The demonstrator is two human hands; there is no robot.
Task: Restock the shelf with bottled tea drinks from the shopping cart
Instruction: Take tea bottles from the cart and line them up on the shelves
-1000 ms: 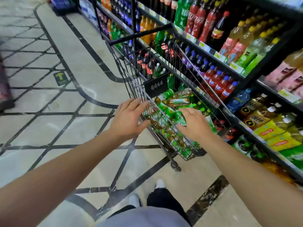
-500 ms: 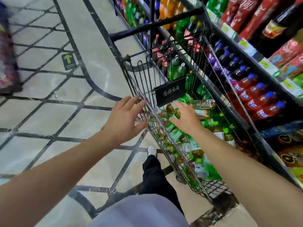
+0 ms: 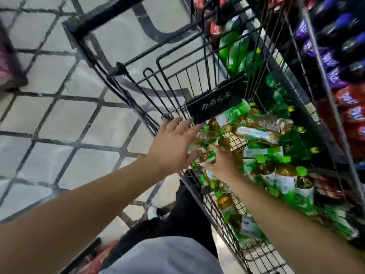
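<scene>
Black plastic placard (image 3: 216,101) fixed on the wire shopping cart's folding seat flap: a row of four small white pictograms, no words legible. Green-and-white labels of the amber bottled tea drinks (image 3: 256,133) lying in the cart: printed characters present, blurred beyond reading. Red and purple bottle labels on the shelf (image 3: 351,113): unreadable.

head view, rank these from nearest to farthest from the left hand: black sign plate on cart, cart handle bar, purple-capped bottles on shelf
From the left hand:
1. Black sign plate, just ahead in the cart.
2. Cart handle bar, up and left.
3. Purple-capped bottles, far right on the shelf.
</scene>
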